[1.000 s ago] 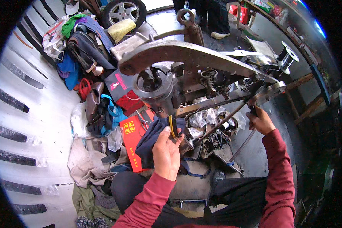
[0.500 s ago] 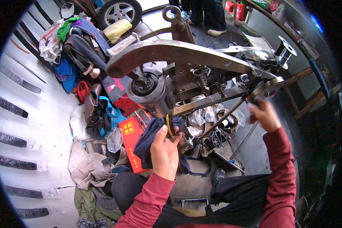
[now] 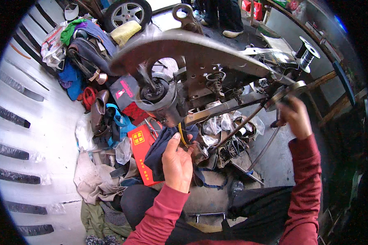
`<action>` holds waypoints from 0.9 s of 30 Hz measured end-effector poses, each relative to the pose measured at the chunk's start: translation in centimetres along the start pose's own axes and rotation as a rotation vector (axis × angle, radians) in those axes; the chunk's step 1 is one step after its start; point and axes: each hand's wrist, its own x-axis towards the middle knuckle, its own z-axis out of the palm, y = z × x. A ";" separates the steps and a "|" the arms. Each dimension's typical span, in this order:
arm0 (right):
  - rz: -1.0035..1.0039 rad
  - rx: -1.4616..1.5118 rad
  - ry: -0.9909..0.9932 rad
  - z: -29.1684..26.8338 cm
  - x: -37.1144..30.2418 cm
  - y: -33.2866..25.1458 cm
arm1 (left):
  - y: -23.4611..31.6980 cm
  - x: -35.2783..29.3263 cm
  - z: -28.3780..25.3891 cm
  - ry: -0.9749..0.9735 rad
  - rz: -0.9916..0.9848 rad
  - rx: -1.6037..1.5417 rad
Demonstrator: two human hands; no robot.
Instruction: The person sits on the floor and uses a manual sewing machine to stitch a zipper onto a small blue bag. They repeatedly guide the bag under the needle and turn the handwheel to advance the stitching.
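My left hand [image 3: 178, 163] pinches a yellow-edged strip [image 3: 183, 134] between thumb and fingers. The strip joins a dark blue cloth piece [image 3: 159, 149] hanging under the round head [image 3: 157, 96] of a hand-cranked sewing machine [image 3: 200, 57]. Where the strip meets the machine's foot is hidden by the head. Over at the right, my right hand [image 3: 295, 118] is closed on the crank handle [image 3: 279, 122] beside the wheel [image 3: 288, 94]. That hand is a little blurred, and so is the machine's curved upper arm.
Left of the machine lie a red box [image 3: 141, 159], bags and heaped clothes [image 3: 96, 173]. Beneath its arm sits a tray of parts and clear plastic bags [image 3: 233, 141]. A thread spool [image 3: 308, 55] stands at the right. A car wheel [image 3: 128, 16] and another person's legs [image 3: 229, 18] are at the back.
My right hand has moved slightly right and down with the crank handle. The machine's upper arm and inner rod have shifted. My left hand stays on the strip, almost still.
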 end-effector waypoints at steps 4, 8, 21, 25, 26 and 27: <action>-0.118 -0.574 0.486 -5.6 3.1 1.4 | 0.3 0.1 0.3 -0.015 -0.009 -0.003; 0.167 -0.519 0.234 -1.3 2.6 6.7 | 0.4 0.2 0.4 0.022 -0.023 -0.024; 0.059 -0.694 0.536 -5.8 3.6 6.2 | 0.5 0.3 0.7 -0.020 0.000 -0.012; 0.388 -0.553 -0.009 0.8 1.4 7.4 | 0.5 0.4 0.6 -0.018 0.009 -0.010; 0.549 -0.181 -0.098 2.0 0.6 5.8 | 0.4 0.4 0.6 0.003 0.009 -0.011; 0.374 -0.187 -0.155 2.9 -0.3 3.8 | 0.4 0.4 0.6 -0.017 0.006 -0.010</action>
